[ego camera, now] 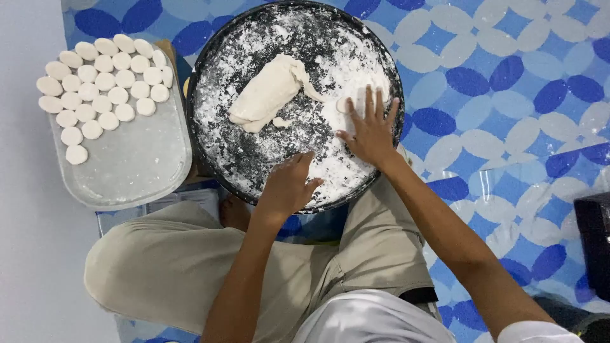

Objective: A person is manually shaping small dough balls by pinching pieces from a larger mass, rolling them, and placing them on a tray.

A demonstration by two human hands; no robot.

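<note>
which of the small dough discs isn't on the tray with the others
The dough disc under the right hand fingers, lying in the flour on the round black pan. All the others sit in rows on the grey tray.

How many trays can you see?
2. A grey tray on the left holds rows of small white dough rounds. A round black tray in the middle, dusted with flour, holds a dough lump. Others could lie outside the picture.
</note>
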